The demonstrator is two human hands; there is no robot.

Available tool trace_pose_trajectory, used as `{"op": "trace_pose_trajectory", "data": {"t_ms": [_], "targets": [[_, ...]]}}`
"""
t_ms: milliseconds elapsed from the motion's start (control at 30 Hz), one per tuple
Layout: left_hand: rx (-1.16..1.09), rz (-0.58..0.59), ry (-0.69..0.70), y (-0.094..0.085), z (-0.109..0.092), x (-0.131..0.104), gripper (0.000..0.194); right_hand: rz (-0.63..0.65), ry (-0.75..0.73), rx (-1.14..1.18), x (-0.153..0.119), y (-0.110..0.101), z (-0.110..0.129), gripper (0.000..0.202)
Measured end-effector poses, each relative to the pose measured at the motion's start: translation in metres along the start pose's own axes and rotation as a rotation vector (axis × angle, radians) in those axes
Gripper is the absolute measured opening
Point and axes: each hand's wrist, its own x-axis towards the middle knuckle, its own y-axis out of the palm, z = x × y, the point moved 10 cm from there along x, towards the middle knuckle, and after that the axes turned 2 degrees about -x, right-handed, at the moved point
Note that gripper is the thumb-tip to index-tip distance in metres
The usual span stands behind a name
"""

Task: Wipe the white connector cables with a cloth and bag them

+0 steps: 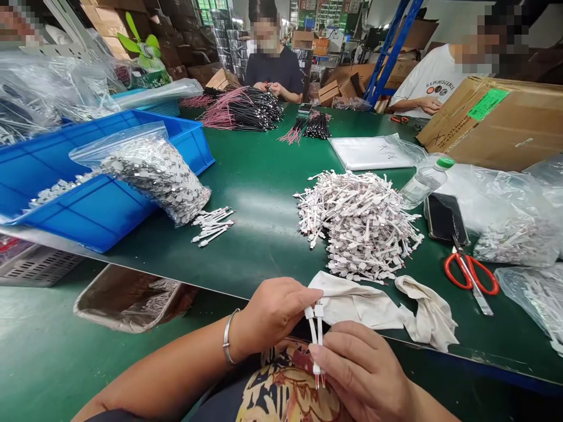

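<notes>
Two short white cables [314, 331] stand side by side in front of my body, white connector blocks at the top and thin reddish wire ends at the bottom. My left hand [279, 310], with a metal bangle at the wrist, is closed at their upper connector ends. Lower down, my right hand [365, 363] pinches the same cables between thumb and fingers. Just past my hands a white cloth [356, 299] lies along the table edge. Beyond it rises a large heap of similar white cables [365, 223]. A small group of cables [213, 225] lies farther left.
A blue bin [105, 217] with a bag of small white parts [153, 173] stands left on the green table [259, 252]. Red-handled scissors [470, 275], a phone [446, 217], a bottle [424, 183] and a cardboard box [497, 123] are right. Two people sit across, near black-and-red wire bundles [246, 108].
</notes>
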Motion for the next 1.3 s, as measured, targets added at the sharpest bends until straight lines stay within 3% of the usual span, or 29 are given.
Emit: {"op": "trace_pose_trajectory", "data": {"t_ms": [433,667,767,900,967,1067,1300], "targets": [[0.036,0.022,-0.002,0.006,0.003,-0.005,0.048,-0.025,0.0,-0.035,0.002,0.002,-0.001,0.033],[-0.05,0.04,-0.055,0.007,0.009,-0.007,0.045,-0.024,0.011,-0.025,-0.001,0.005,-0.002,0.033],[-0.27,0.072,-0.303,0.013,0.024,-0.009,0.034,-0.009,0.027,-0.032,-0.004,0.009,-0.005,0.036],[-0.939,0.005,-1.0,0.042,0.054,-0.039,0.031,-0.009,0.049,-0.023,-0.01,0.013,-0.009,0.04],[-1.22,-0.065,-1.191,0.055,0.052,-0.05,0.037,-0.012,0.057,-0.013,-0.012,0.014,-0.011,0.041],[-1.323,-0.083,-1.224,0.058,0.05,-0.05,0.041,-0.012,0.059,-0.004,-0.011,0.014,-0.011,0.042],[-1.216,-0.048,-1.158,0.051,0.051,-0.045,0.03,-0.002,0.076,-0.002,-0.009,0.014,-0.013,0.041]]}}
